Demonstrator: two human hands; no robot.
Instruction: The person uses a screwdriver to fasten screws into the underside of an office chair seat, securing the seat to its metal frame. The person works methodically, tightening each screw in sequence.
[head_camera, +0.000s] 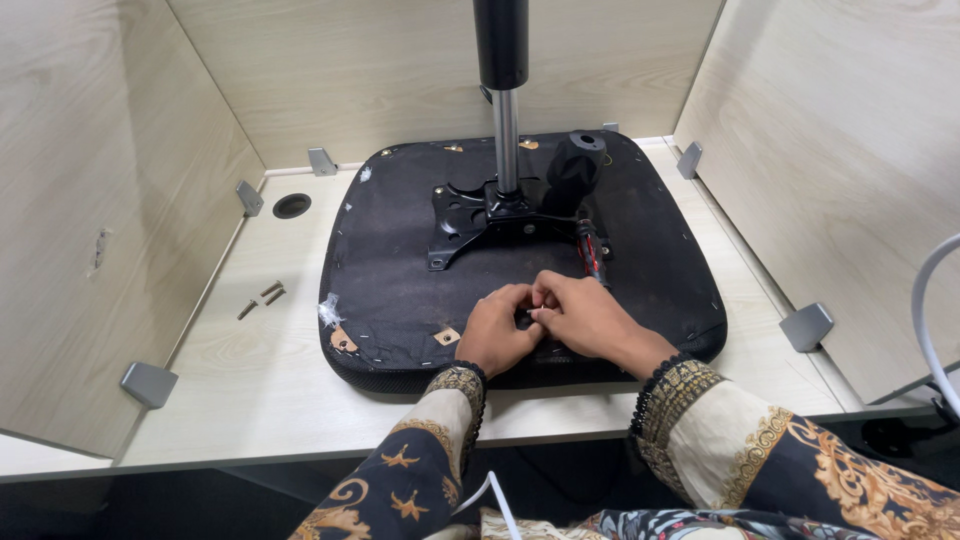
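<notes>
Wood desk (260, 370), 1 upturned seat base (400, 290), 3 loose screws (262, 298), left hand (497, 332) & right hand (588, 315) fingertips pinched together, contents unclear.

1 head-worn view, steeply down and forward, close over the desk (250, 370); seat underside (400, 270) centred

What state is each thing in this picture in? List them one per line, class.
Seat cushion: upside down on the desk.
Metal bracket: lying on the cushion.
Gas cylinder: upright in the bracket.
Loose screws: lying on the desk.
Left hand, right hand: fingertips together, pinching something small.
</notes>
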